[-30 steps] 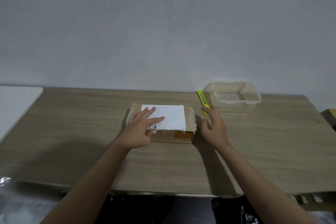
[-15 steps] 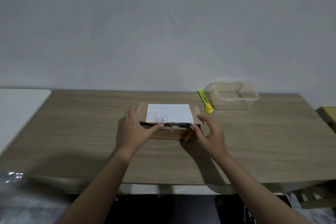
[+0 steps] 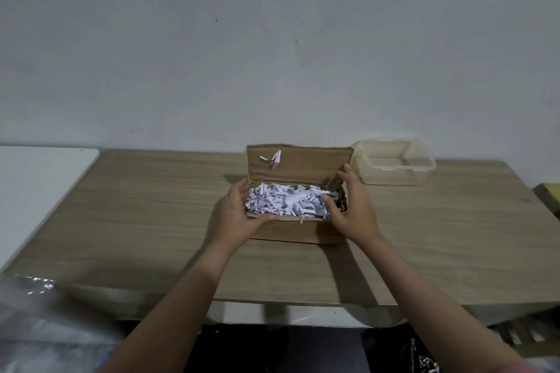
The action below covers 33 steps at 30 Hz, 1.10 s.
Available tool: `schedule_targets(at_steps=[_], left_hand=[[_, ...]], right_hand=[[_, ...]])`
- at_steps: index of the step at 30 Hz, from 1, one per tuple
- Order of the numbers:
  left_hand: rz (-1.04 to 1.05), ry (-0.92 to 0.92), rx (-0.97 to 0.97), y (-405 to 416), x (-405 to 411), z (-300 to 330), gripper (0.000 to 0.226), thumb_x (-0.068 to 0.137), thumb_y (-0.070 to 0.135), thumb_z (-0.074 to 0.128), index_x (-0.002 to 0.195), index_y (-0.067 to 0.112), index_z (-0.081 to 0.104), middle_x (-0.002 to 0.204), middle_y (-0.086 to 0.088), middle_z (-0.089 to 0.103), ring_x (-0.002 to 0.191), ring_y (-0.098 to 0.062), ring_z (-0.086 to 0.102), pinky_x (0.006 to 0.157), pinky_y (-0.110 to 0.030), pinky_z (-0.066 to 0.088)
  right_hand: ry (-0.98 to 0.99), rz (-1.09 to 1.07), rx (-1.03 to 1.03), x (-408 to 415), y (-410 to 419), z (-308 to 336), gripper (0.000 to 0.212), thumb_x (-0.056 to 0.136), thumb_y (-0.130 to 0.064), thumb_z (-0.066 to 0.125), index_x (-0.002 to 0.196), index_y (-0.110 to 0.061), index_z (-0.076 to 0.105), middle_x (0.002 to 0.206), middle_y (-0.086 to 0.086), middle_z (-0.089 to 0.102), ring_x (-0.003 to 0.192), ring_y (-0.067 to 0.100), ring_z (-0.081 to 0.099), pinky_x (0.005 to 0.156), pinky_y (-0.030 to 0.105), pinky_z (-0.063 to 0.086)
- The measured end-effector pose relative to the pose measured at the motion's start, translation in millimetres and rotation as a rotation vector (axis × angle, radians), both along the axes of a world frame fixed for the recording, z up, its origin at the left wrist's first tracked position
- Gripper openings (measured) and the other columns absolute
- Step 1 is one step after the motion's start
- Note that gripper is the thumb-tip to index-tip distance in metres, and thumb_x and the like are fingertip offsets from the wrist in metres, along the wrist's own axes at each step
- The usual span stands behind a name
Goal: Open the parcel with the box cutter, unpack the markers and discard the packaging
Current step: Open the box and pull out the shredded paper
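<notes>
At the middle of the worktop (image 3: 151, 215) sits the parcel (image 3: 295, 232), its lid flap (image 3: 300, 165) already folded up and back, so the cutting step looks finished. Inside, shredded paper filling (image 3: 288, 201) lies heaped to the rim; no markers can be seen, and they are probably buried under the shreds (that is a judgement, not something visible). What is left, then: dig the markers out, set them down, and throw away the box and filling.

The left hand (image 3: 239, 218) clasps the parcel's near left corner, thumb laid along the front rim and fingers wrapped around the left wall. The right hand (image 3: 353, 209) cups the right end, its thumb tip touching the shreds and its fingers curved around the outside of the right wall, reaching up toward the raised flap. Both grips are clamped on the box.

A clear plastic container (image 3: 394, 165) stands just behind and to the right of the parcel, close to the flap's right edge and to the right hand's fingertips, so room is tight on that side. The box cutter is not in view; it may be hidden behind the flap. Left of the parcel and in front of it, bare wood runs to the worktop's edges, giving free room for laying out markers. Loose shreds could spill over the low front rim.
</notes>
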<state>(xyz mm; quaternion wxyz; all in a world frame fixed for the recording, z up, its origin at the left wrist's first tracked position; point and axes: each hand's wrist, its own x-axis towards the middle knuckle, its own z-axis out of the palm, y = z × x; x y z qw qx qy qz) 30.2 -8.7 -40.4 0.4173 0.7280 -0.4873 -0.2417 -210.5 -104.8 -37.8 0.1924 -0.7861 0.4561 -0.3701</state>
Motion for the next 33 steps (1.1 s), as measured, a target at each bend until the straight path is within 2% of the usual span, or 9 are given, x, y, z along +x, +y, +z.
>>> schedule_targets(at_steps=[5,8,12,15,19,21,24,28,33], left_hand=[[-0.057,-0.095,0.013,-4.5,6.3,1.7,0.108,0.050,0.049,0.088,0.139,0.022,0.034,0.133,0.000,0.046,0.124,-0.016,0.047,0.104,-0.038,0.042],[-0.122,-0.209,0.068,-9.4,11.2,8.4,0.112,0.052,0.051,0.086,0.143,0.024,0.028,0.132,-0.001,0.038,0.128,-0.018,0.037,0.107,-0.035,0.034],[-0.251,-0.421,0.182,-21.4,20.1,20.2,0.133,0.046,0.075,0.073,0.150,0.029,0.005,0.157,0.007,0.010,0.143,-0.022,0.016,0.115,-0.052,0.022],[-0.380,-0.508,0.268,-35.4,27.7,25.0,0.136,0.044,0.081,0.066,0.151,0.029,-0.001,0.160,0.010,-0.003,0.147,-0.014,-0.001,0.117,-0.056,0.007],[-0.416,-0.528,0.282,-46.5,34.4,22.7,0.131,0.041,0.084,0.065,0.149,0.033,0.011,0.159,0.008,0.011,0.147,-0.015,0.009,0.117,-0.056,0.012],[-0.409,-0.508,0.273,-48.4,36.5,19.2,0.127,0.038,0.085,0.065,0.146,0.034,0.020,0.155,0.007,0.025,0.142,-0.019,0.024,0.115,-0.051,0.022],[-0.420,-0.455,0.239,-51.2,38.5,14.6,0.118,0.040,0.081,0.070,0.141,0.035,0.029,0.144,0.009,0.039,0.131,-0.018,0.038,0.109,-0.042,0.035],[-0.445,-0.424,0.221,-54.1,39.5,12.7,0.111,0.043,0.075,0.074,0.138,0.034,0.034,0.135,0.010,0.044,0.123,-0.014,0.043,0.103,-0.036,0.038],[-0.453,-0.385,0.222,-55.7,38.0,11.2,0.102,0.049,0.064,0.081,0.135,0.031,0.039,0.127,0.008,0.046,0.117,-0.014,0.044,0.100,-0.035,0.039]], right_hand=[[0.271,-0.014,0.081,3.4,-27.9,6.8,0.086,0.077,-0.073,0.039,0.145,-0.021,0.030,0.156,0.000,0.027,0.143,0.020,0.026,0.111,0.056,0.026],[0.360,0.004,0.110,4.1,-33.5,8.5,0.083,0.078,-0.070,0.039,0.146,-0.023,0.029,0.155,-0.002,0.029,0.143,0.018,0.024,0.113,0.056,0.020],[0.401,0.041,0.140,1.4,-34.7,0.2,0.088,0.076,-0.075,0.030,0.145,-0.021,0.030,0.154,-0.001,0.031,0.143,0.018,0.023,0.114,0.057,0.015],[0.407,0.039,0.141,0.2,-33.2,-4.9,0.089,0.076,-0.076,0.023,0.146,-0.021,0.030,0.157,-0.002,0.023,0.146,0.015,0.015,0.115,0.056,0.006],[0.426,0.133,0.128,1.9,-35.1,-2.1,0.079,0.084,-0.068,0.026,0.146,-0.020,0.032,0.156,-0.002,0.026,0.146,0.015,0.016,0.117,0.054,0.008],[0.442,0.194,0.163,6.2,-38.1,-1.3,0.073,0.086,-0.062,0.029,0.143,-0.017,0.035,0.151,0.002,0.036,0.141,0.019,0.028,0.115,0.047,0.018],[0.387,0.180,0.219,14.0,-40.0,-3.5,0.072,0.085,-0.061,0.031,0.136,-0.011,0.044,0.135,0.006,0.051,0.124,0.023,0.046,0.101,0.032,0.033],[0.304,0.133,0.228,16.7,-39.2,-9.8,0.060,0.088,-0.057,0.040,0.125,-0.011,0.052,0.118,0.006,0.058,0.111,0.022,0.051,0.093,0.034,0.042],[0.330,0.122,0.232,17.1,-37.3,-10.2,0.040,0.092,-0.046,0.049,0.114,-0.013,0.055,0.106,0.004,0.057,0.103,0.021,0.049,0.084,0.033,0.041]])
